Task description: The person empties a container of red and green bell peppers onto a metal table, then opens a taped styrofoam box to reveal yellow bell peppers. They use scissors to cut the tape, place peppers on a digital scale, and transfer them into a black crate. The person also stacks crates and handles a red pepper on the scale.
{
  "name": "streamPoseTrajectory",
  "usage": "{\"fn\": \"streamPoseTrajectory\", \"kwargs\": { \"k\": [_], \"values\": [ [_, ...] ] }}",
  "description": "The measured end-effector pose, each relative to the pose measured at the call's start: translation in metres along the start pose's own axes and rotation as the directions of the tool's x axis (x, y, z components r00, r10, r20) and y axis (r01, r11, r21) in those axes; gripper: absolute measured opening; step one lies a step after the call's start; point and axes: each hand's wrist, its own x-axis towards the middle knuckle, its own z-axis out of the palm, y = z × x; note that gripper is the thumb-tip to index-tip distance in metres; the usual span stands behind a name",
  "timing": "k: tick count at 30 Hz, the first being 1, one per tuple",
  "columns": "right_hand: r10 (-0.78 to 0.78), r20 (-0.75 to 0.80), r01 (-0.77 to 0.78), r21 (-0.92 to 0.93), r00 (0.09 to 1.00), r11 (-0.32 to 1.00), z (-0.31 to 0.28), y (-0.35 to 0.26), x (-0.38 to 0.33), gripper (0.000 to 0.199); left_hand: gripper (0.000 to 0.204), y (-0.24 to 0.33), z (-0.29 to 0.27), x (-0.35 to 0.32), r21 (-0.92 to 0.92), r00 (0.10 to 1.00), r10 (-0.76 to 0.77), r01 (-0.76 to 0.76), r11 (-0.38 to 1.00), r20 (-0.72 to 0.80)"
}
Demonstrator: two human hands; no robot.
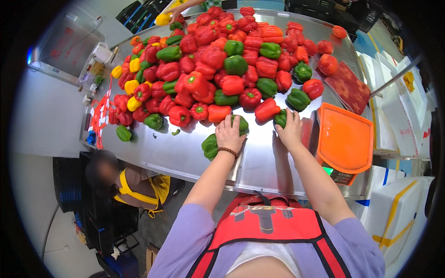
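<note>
Grasping on the left: the left hand has its fingers curled over a green pepper; a second green pepper lies just beside, at the wrist.
Grasping on the right: the right hand has thumb and fingers bent about a third green pepper, near a red pepper.
Pepper heap: red, green and yellow peppers are piled on the metal bench, mostly beyond the hands.
Orange tray: the orange tray sits on a scale at the right, and its smooth bottom is visible.
White boxes: white foam boxes stand beyond the bench's right side.
Black crates: the crates are behind the far edge; what is inside I cannot tell, because they are small and dark.
Bench edges: the near edge passes under the forearms; a person in a yellow apron is beside it at the left.
Room for moving: bare metal shows between the two hands, and also to the left, between heap and near edge.
</note>
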Motion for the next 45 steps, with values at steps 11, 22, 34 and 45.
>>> {"fn": "streamPoseTrajectory", "kwargs": {
  "k": [11, 22, 34, 45],
  "values": [
    [-0.164, -0.302, 0.255, 0.291, 0.939, 0.922, -0.175, 0.085, -0.095, 0.037, 0.080, -0.056, -0.023, -0.025, -0.210, 0.979, 0.013, -0.056, 0.976, -0.204],
    [0.462, -0.029, -0.262, 0.792, 0.886, 0.551, -0.232, 0.310, -0.061, 0.044, 0.061, 0.040, -0.003, -0.069, -0.465, 0.992, 0.077, -0.116, 0.877, -0.102],
    [0.406, -0.246, -0.223, 0.540, 0.880, 0.812, -0.243, 0.319, -0.082, 0.040, 0.093, -0.003, 0.013, -0.078, -0.046, 0.850, -0.464, 0.469, 0.882, -0.248],
    [-0.239, 0.097, 0.158, 0.510, 0.966, 0.846, -0.127, 0.046, -0.083, 0.053, 0.093, -0.049, 0.007, -0.045, -0.414, 0.920, -0.391, 0.356, 0.838, -0.002]
  ]
}}
